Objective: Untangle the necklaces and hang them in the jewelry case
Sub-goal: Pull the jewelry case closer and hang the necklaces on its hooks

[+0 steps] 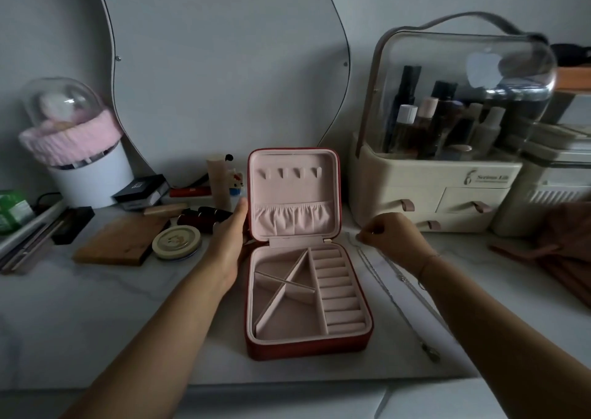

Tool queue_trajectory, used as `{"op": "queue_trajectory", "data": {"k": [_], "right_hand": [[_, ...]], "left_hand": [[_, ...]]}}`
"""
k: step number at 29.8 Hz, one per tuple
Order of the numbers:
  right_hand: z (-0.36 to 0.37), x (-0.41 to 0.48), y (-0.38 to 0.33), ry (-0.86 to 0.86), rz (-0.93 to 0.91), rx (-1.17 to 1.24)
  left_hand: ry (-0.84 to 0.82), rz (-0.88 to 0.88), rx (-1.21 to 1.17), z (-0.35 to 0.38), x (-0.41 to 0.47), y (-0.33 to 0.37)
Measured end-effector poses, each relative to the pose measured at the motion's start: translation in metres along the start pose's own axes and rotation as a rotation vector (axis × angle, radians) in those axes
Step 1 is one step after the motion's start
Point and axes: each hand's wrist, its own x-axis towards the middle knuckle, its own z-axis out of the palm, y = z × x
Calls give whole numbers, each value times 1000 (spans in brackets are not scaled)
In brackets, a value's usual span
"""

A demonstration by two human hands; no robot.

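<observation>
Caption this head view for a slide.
Left hand steadies the open jewelry case; right hand pinches a necklace chain beside it.

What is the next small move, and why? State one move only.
Probably lift the upper end of the necklaces off the table with the right hand, to see where the chains cross. They lie stretched out beside the jewelry case, that hand seems to pinch their top end, all four hooks in the lid are empty, and the left hand steadies the lid upright.
</observation>
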Motion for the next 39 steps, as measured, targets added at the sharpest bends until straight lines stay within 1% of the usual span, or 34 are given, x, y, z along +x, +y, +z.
{"op": "queue_trajectory", "data": {"k": [4,7,11,16,18,22,23,25,27,28,30,32,35,39], "right_hand": [[10,1,-3,-18,15,-94],[14,1,-3,-14,44,-104],[17,1,-4,-16,67,-216],[18,-2,-6,-67,45,-228],[12,-6,-7,-56,18,-102],[-16,-17,-23,-41,22,278],[-23,-20,-28,-62,36,370],[-34,-29,-38,-120,58,527],[-41,-38,-48,-167,73,707],[-43,-41,-53,-184,78,788],[-48,-45,-64,-203,82,885],[-54,-48,-77,-179,67,926],[-63,-51,-97,-118,-27,989],[-72,-48,-120,-38,-158,982]], "left_hand": [[-39,-9,-27,0,-3,2],[-44,-8,-33,1,-5,3],[-41,-15,-22,1,-6,4],[-61,2,-30,2,-9,5],[-57,10,-23,2,-9,4],[-12,82,47,1,-7,4],[23,140,114,1,-7,4],[132,321,266,2,-10,5],[227,488,306,4,-14,8],[237,535,293,7,-17,11],[175,574,289,18,-25,17],[84,562,326,31,-35,24],[-39,598,403,48,-52,39],[-317,446,251,66,-71,69]]}}
